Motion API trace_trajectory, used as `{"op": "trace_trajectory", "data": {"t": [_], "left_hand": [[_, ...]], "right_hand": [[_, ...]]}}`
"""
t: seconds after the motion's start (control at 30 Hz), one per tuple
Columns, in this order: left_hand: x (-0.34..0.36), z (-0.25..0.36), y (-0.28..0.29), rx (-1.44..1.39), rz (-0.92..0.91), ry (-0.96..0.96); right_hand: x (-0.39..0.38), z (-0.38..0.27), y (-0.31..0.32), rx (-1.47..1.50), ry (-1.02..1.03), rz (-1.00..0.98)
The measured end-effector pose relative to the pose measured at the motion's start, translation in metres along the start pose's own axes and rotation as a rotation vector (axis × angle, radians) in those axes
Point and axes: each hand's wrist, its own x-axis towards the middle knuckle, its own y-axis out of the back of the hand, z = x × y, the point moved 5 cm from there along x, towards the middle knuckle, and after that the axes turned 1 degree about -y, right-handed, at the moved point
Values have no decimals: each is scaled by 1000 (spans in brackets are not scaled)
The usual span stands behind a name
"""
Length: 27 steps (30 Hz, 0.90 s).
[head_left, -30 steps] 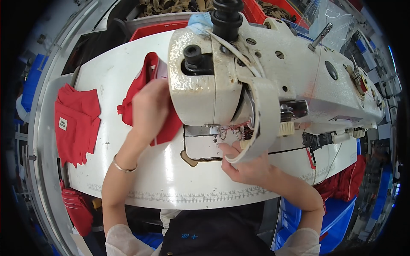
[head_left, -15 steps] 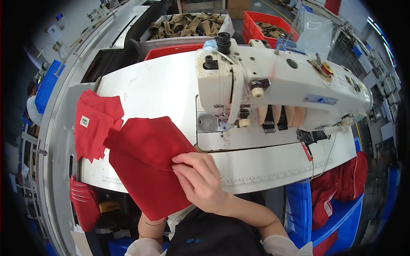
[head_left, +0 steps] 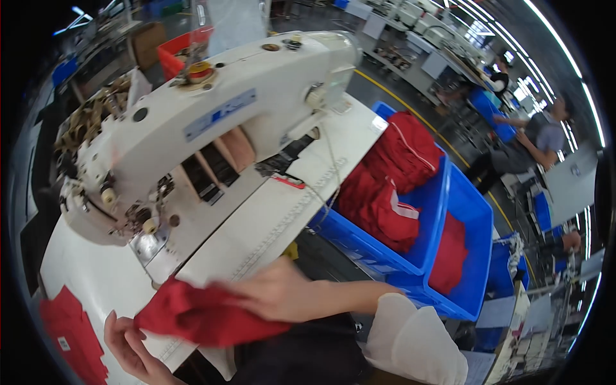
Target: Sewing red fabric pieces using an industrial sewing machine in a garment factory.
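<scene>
A red fabric piece hangs bunched over the front edge of the sewing table. My right hand, smeared by motion, is closed on the fabric's right part. At the fabric's left end is my left hand, its fingers apart and slightly bent; whether the fingertips touch the cloth is hard to tell. A stack of red fabric pieces with a small white label lies on the table to the left. The white sewing machine stands beyond my hands.
To the right, a blue bin holds red garments; another blue bin beside it holds red cloth. Dark strips and small red-handled snips lie by the machine. A co-worker stands farther right.
My view has swung right, bringing the blue bins into sight. The red fabric piece, spread flat before, is now bunched. My left hand has come out from beneath it.
</scene>
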Motion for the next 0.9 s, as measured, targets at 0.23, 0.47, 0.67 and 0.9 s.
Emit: {"op": "trace_trajectory", "data": {"t": [0.23, 0.47, 0.67, 0.9], "left_hand": [[-25, -29, -27, -94, -178, 129], [-26, -38, -45, 31, -374, 12], [-36, -66, -21, -44, -435, 334], [10, -56, 60, 48, 94, 202]], "right_hand": [[-117, 81, 212, -1360, -555, -29], [-313, 222, 180, -554, -1393, -980], [-186, 180, 179, -1113, -970, -978], [40, 22, 11, -334, 185, -480]]}}
